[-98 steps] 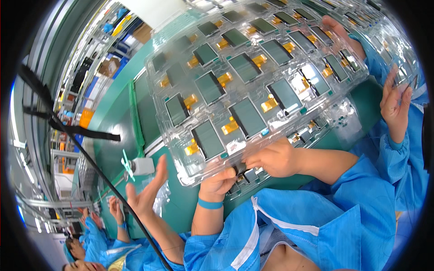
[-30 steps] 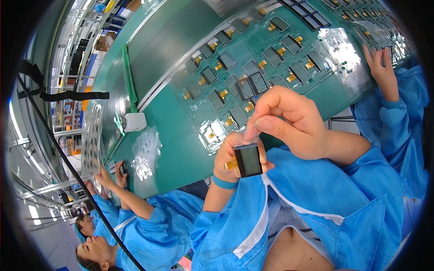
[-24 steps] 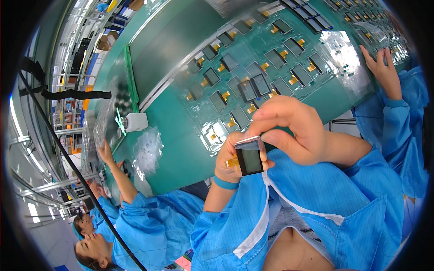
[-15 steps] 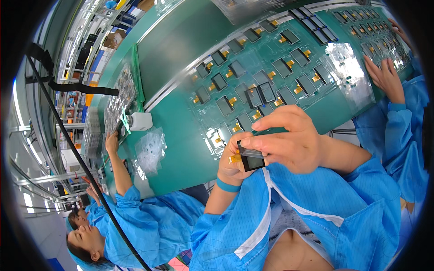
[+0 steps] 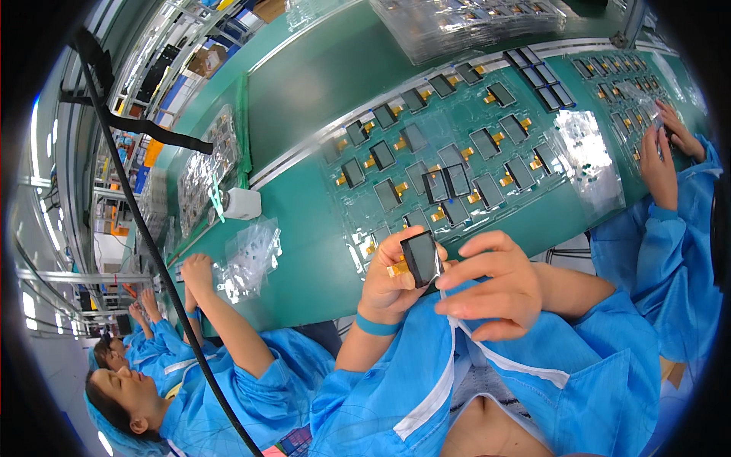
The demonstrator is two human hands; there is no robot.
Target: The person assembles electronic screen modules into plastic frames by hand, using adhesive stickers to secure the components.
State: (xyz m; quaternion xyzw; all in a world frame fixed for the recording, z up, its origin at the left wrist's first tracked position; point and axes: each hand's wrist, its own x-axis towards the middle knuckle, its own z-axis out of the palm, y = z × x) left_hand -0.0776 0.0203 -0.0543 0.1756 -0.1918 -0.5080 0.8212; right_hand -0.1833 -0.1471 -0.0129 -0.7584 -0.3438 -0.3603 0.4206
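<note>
My left hand [image 5: 387, 286] is closed on a small display panel [image 5: 420, 257] with a black border and a grey face. Its gold flex cable [image 5: 397, 268] sticks out by my fingers. Close to the panel's right edge is my right hand [image 5: 499, 286], its fingers bent and apart. A shiny strip of clear film [image 5: 438, 266] shows along that edge; whether a fingertip touches it I cannot make out. Beyond my hands, a clear tray [image 5: 358, 217] holds several similar panels in rows. Two dark panels [image 5: 447, 183] lie across others there.
A black tray [image 5: 539, 78] and a shiny clear bag [image 5: 586, 164] lie to the right. Left are a white bottle [image 5: 242, 204] and clear bags [image 5: 251, 255]. Stacked clear trays [image 5: 457, 30] stand at the back. Co-workers in blue sit on both sides; a black cable [image 5: 145, 228] crosses the left.
My right hand has drawn away from the panel's face and its fingers have spread. The panel now faces up more fully in my left hand. The left co-worker's hand has left the trays.
</note>
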